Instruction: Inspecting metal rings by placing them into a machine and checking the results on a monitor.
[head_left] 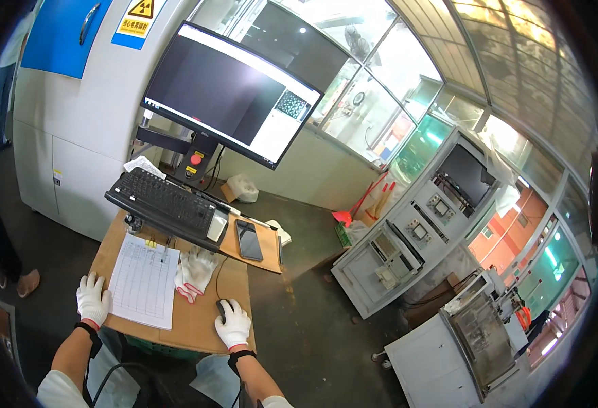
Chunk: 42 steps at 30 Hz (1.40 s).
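My left hand (93,299), in a white glove, rests with its fingers stretched out at the left edge of the brown tabletop (204,333). Beside it lies a printed table form (143,282) with a yellow clip at its top. My right hand (235,329), gloved too, is wrapped over a black computer mouse (223,310) near the front right of the tabletop. Between the form and the mouse lies a pair of white work gloves (196,272) with pinkish cuffs. Past them a black keyboard (166,204) sits on a raised tray below a large monitor (224,88) showing a dark grey picture.
A phone (249,240) lies on a small board right of the keyboard. A red stop button (195,160) is on the monitor stand. At left are a large white cabinet (75,149) and another person's shoe (28,283). A grey control cabinet (408,231) stands at right.
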Available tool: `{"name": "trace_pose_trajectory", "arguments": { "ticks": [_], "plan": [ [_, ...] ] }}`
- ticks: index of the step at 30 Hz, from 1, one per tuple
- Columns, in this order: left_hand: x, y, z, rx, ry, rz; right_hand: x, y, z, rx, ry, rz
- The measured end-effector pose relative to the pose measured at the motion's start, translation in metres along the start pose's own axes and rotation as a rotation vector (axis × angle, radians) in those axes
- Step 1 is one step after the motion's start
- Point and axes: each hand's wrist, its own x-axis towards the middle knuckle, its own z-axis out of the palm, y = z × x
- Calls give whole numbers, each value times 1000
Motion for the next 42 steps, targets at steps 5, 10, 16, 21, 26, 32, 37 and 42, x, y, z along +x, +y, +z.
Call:
{"name": "trace_pose_trajectory", "arguments": {
  "ticks": [5, 10, 16, 21, 26, 32, 37, 42],
  "plan": [
    [0, -5, 9, 18, 25, 19, 1, 0, 0, -8, 15, -17],
    [2, -5, 9, 13, 48, 37, 0, 1, 3, -7, 44, -45],
    [1, -3, 8, 12, 51, 28, 0, 0, 2, -6, 34, -42],
    [1, 1, 5, 2, 40, 42, -2, 4, 3, -6, 23, -27],
    [-5, 0, 2, 18, 51, 29, -1, 1, 2, 13, 2, -32],
    [-1, 9, -3, -31, 116, 60, -1, 4, 4, -21, 49, -44],
    [-1, 4, -5, -37, 120, 32, 3, -5, 4, 15, 37, -14],
    [-2, 3, -12, -105, 80, -31, 1, -2, 7, 12, 82, -75]
  ]
}}
